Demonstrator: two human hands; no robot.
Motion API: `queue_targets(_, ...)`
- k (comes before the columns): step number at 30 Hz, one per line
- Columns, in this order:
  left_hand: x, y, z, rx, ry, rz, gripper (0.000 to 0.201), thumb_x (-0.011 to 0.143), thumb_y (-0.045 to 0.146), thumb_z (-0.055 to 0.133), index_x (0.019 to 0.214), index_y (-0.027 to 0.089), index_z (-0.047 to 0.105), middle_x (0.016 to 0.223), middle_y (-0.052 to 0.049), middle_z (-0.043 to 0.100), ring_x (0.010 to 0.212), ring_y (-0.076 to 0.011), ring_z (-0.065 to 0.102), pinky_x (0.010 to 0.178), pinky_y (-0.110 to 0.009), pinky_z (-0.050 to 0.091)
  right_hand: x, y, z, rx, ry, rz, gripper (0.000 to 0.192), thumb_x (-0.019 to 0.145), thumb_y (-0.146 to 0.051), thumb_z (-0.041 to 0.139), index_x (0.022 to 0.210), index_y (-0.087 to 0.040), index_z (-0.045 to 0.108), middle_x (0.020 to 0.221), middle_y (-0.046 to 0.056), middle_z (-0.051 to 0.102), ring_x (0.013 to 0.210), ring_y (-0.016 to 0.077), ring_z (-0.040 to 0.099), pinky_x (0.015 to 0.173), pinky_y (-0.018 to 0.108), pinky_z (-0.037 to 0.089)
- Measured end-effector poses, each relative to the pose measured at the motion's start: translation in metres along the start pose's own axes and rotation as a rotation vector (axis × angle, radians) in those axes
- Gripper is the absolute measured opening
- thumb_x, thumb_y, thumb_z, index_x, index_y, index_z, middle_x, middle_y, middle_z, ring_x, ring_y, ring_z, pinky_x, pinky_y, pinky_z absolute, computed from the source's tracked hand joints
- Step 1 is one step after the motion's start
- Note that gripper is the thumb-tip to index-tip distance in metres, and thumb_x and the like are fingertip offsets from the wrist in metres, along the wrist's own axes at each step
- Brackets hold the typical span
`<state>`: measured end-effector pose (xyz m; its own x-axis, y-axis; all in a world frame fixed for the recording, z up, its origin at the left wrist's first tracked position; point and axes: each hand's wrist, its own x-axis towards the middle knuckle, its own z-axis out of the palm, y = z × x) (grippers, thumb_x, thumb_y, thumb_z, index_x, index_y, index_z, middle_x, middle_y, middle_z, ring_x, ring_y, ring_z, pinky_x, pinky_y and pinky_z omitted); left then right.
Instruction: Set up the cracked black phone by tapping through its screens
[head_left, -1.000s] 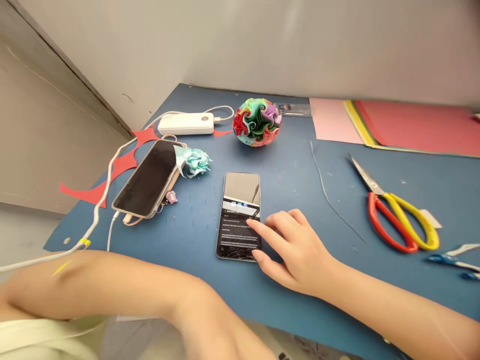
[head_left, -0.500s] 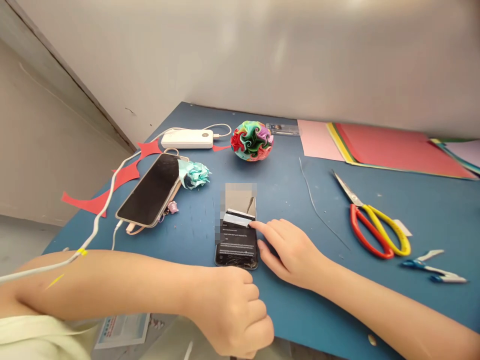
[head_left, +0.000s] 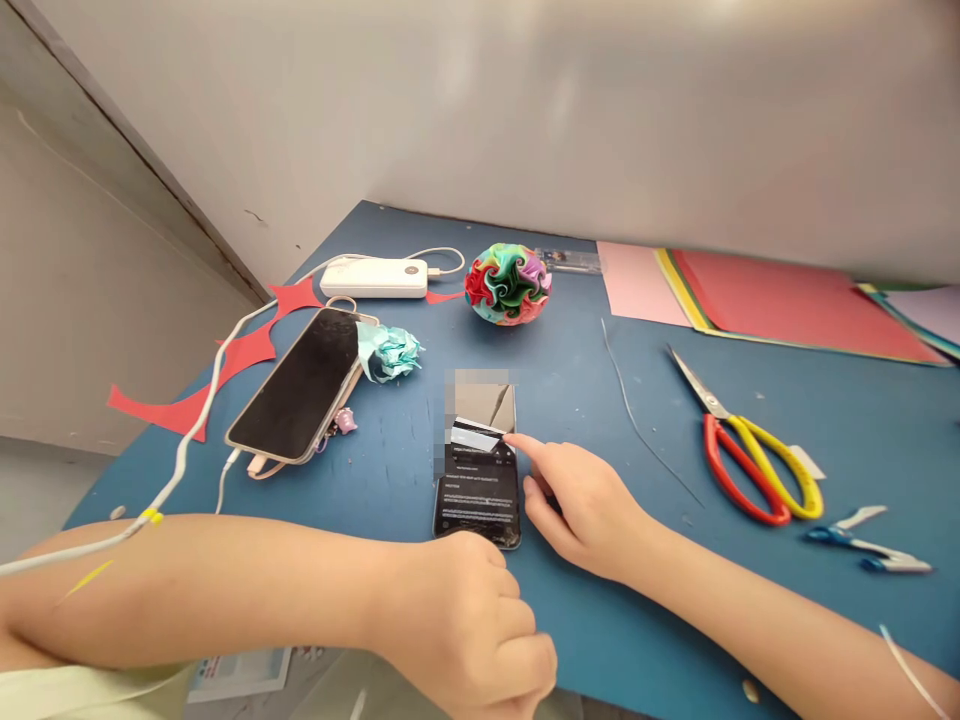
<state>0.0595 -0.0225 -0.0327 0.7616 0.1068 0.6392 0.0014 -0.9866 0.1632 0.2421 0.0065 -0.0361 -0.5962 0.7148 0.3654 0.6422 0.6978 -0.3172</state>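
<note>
**Index finger on phone screen**

Right hand point(head_left: 581, 505): index fingertip extended onto the lit screen of the small black cracked smartphone point(head_left: 480, 470), other fingers curled, gripping nothing; left hand point(head_left: 469, 625) fisted at the phone's near edge, holding nothing visible; phone flat mid blue surface point(head_left: 570, 380); larger dark smartphone point(head_left: 300, 385) left; red-and-yellow scissors point(head_left: 750, 450) right.

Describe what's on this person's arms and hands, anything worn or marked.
Both forearms are bare, with no watch, rings or gloves on the left hand or the right hand. A pale cream garment edge shows by the left arm, which carries a thin yellow streak.
</note>
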Motion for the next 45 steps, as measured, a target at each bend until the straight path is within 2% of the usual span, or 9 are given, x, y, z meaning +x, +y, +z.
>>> queue_targets(3,0.002,-0.002,-0.001,-0.043,0.006,-0.036,0.015,0.072,0.015,0.051,0.059,0.011,0.060,0.043,0.004,0.032,0.041,-0.0117,0.018,0.037,-0.026,0.015,0.000,0.000,-0.001,0.005,-0.002,-0.007,0.036,0.087,-0.012,0.038,0.122,-0.011,0.042,0.072,0.001,0.055,0.061,0.0137,0.045,0.058,0.028,0.038)
queue_targets(7,0.001,-0.003,-0.001,-0.048,0.009,-0.019,0.017,0.077,0.017,0.052,0.066,0.009,0.063,0.045,0.003,0.034,0.042,-0.0123,0.020,0.037,-0.027,0.015,-0.002,0.002,-0.001,0.012,-0.017,-0.012,0.036,0.087,-0.012,0.039,0.122,-0.010,0.042,0.073,0.001,0.055,0.062,0.0138,0.044,0.059,0.029,0.038)
queue_targets(13,0.002,-0.006,-0.003,-0.073,-0.011,-0.014,0.014,0.065,0.010,0.050,0.069,0.008,0.063,0.046,0.003,0.028,0.043,-0.0125,0.016,0.037,-0.027,0.013,-0.005,0.002,0.000,0.011,-0.014,-0.022,0.037,0.087,-0.012,0.039,0.123,-0.010,0.042,0.077,0.002,0.057,0.064,0.0139,0.044,0.060,0.029,0.038)
queue_targets(22,-0.001,-0.005,-0.003,-0.043,-0.024,0.017,0.013,0.070,0.009,0.048,0.070,0.009,0.062,0.048,0.003,0.024,0.046,-0.0133,0.011,0.037,-0.027,0.011,-0.003,0.003,0.005,-0.070,0.094,0.072,0.037,0.084,-0.009,0.039,0.120,-0.007,0.046,0.069,0.002,0.052,0.060,0.0144,0.041,0.056,0.030,0.036)
queue_targets(30,-0.001,-0.004,-0.003,-0.004,0.000,0.007,0.009,0.067,0.011,0.054,0.071,0.009,0.062,0.047,0.003,0.025,0.047,-0.0130,0.013,0.037,-0.027,0.012,-0.002,0.009,0.003,-0.057,0.115,0.046,0.039,0.085,-0.009,0.038,0.123,-0.006,0.041,0.064,-0.001,0.052,0.056,0.0126,0.045,0.054,0.026,0.038)
queue_targets(34,0.000,-0.004,-0.004,0.010,-0.029,0.021,0.009,0.066,0.014,0.056,0.071,0.009,0.062,0.047,0.003,0.027,0.046,-0.0127,0.014,0.036,-0.027,0.013,0.005,0.013,0.001,-0.052,0.097,0.067,0.040,0.085,-0.010,0.036,0.124,-0.005,0.040,0.060,-0.003,0.052,0.049,0.0100,0.043,0.049,0.024,0.035)
queue_targets(39,0.001,-0.002,0.000,0.013,0.021,0.027,0.011,0.071,0.023,0.058,0.071,0.012,0.060,0.047,0.004,0.026,0.044,-0.0128,0.014,0.036,-0.028,0.012,0.013,0.020,0.004,-0.055,-0.001,-0.071,0.042,0.086,-0.016,0.036,0.127,-0.012,0.039,0.062,-0.004,0.056,0.049,0.0105,0.046,0.049,0.025,0.033)
queue_targets(45,0.000,-0.004,-0.002,0.005,-0.026,0.035,0.011,0.070,0.022,0.062,0.075,0.013,0.061,0.048,0.004,0.027,0.044,-0.0131,0.016,0.036,-0.028,0.012,0.013,0.022,0.001,-0.086,-0.096,-0.200,0.041,0.087,-0.019,0.036,0.127,-0.017,0.044,0.064,-0.003,0.051,0.051,0.0118,0.041,0.054,0.027,0.034)
